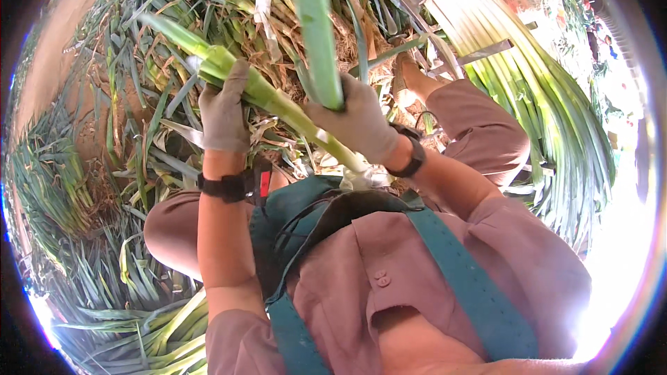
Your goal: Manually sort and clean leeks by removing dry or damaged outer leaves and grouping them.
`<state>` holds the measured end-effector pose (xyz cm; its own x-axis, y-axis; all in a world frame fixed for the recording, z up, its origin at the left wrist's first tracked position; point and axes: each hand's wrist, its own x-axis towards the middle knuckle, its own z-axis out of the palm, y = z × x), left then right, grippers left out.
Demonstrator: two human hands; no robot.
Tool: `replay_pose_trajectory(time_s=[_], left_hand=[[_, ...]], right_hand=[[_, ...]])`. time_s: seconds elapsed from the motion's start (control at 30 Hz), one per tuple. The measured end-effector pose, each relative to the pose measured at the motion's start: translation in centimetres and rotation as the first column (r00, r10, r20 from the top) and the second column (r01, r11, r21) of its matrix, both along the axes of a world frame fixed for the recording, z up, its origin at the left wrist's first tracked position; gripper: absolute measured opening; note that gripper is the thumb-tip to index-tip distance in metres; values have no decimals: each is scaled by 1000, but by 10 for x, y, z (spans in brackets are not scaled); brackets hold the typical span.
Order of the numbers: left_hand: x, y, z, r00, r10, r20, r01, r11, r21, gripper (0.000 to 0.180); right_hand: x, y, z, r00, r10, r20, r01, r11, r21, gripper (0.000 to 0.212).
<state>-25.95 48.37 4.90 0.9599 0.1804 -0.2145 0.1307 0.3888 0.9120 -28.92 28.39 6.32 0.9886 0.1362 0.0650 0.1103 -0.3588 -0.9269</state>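
My left hand, in a pale glove, is closed round the upper part of a large green onion. The stalk slants down to the right, past my right hand, and its pale lower end lies over my lap. My gloved right hand is closed at the base of a broad green onion leaf, which points up and away from me. Whether the right fingers also touch the stalk is hidden. Loose leaves and dry peelings lie beneath and beyond both hands.
To the right lies a long bundle of cleaned green onions, white ends far. Unpeeled onions with roots are heaped at the far side, and a bunch lies left. My bent knees flank the work; a teal apron covers my lap.
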Motion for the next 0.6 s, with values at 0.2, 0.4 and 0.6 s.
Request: replay_pose_trajectory(time_s=[0.2,0.4,0.6], left_hand=[[-9,13,-8,998,-28,58,37,987,-155,27],[-11,19,-3,972,-137,192,184,950,-252,43],[-5,15,10,914,-215,344,300,930,-214,58]], right_hand=[[-22,-100,-3,967,-118,-224,5,893,-449,46],[5,-83,17,966,214,145,-129,886,-446,46],[39,-25,26,840,463,-281,-486,874,-13,35]])
